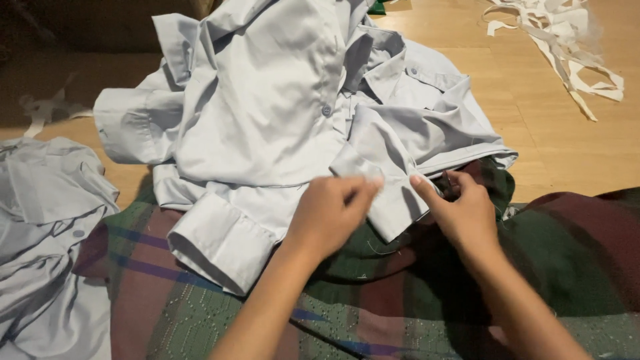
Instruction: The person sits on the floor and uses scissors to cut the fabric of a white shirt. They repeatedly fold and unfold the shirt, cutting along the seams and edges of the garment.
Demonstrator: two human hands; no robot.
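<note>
The fingers [365, 185] of the left hand [330, 213] are pressed together and pinch a fold of the pale blue shirt [267, 113], close to the edge of a cuff. The fingers [421, 183] of the right hand [467, 213] are curled; the index finger points left and touches the same fold, and the thumb and other fingers seem to pinch something small and dark, but I cannot tell what it is. The two hands are just beside each other, near the middle of the view.

The shirt lies crumpled on the wooden floor [533, 133], and its near part rests on a plaid cloth [400, 307] of green, dark red and blue. A button [327, 111] shows on the front of the shirt. One sleeve with a cuff [223, 247] lies on the plaid cloth, left of the left hand. Another pale blue garment [47, 220] lies at the left edge, near. Far right on the floor is a heap of white fabric strips [567, 47], well apart from the hands.
</note>
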